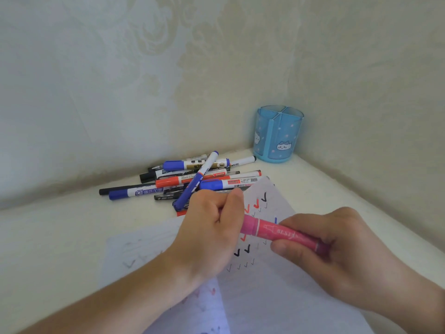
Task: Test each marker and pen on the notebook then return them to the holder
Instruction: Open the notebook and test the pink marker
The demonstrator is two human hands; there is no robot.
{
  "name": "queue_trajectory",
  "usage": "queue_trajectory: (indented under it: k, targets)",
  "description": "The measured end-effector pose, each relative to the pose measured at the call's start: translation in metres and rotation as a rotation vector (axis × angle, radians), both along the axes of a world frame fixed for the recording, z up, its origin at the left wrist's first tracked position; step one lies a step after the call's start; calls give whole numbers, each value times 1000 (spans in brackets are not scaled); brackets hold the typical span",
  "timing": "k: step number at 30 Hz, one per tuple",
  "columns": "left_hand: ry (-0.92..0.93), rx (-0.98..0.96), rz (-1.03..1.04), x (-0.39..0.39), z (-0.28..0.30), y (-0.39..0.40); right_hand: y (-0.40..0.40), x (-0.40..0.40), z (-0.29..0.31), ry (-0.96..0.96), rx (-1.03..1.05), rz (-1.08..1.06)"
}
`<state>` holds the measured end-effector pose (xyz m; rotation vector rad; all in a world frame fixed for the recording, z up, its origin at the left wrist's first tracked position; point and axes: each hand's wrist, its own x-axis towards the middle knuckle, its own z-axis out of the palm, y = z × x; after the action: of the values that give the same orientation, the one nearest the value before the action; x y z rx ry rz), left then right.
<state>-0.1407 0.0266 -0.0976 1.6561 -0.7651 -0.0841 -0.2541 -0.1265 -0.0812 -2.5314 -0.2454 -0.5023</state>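
A pink marker point(277, 231) lies across both hands above the open notebook point(277, 292). My right hand point(337, 251) grips its barrel. My left hand point(212, 227) is curled round its cap end, which the fingers hide. The notebook page carries several red, black and blue check marks. Behind the left hand is a heap of markers and pens point(190, 179) with blue, red and black caps. The blue holder point(278, 133) with cat pictures stands upright in the corner, and what shows of its compartments is empty.
Pale patterned walls meet in a corner right behind the holder. The white tabletop point(60, 237) runs along both walls, and its right part narrows toward the corner.
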Motion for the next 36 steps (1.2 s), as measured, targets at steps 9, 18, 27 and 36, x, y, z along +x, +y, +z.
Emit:
queue_trajectory:
  k: [9, 18, 27, 36]
  targets:
    - [-161, -46, -11, 4, -1, -1, 2, -4, 5, 110, 247, -7]
    - [-411, 77, -14, 41, -16, -8, -32, 22, -7, 38, 923, -205]
    - [-843, 443, 64, 76, 11, 59, -8, 28, 27, -106, 886, -283]
    - [-982, 805, 285, 48, 33, 300, 161, 43, 83, -36, 734, 192]
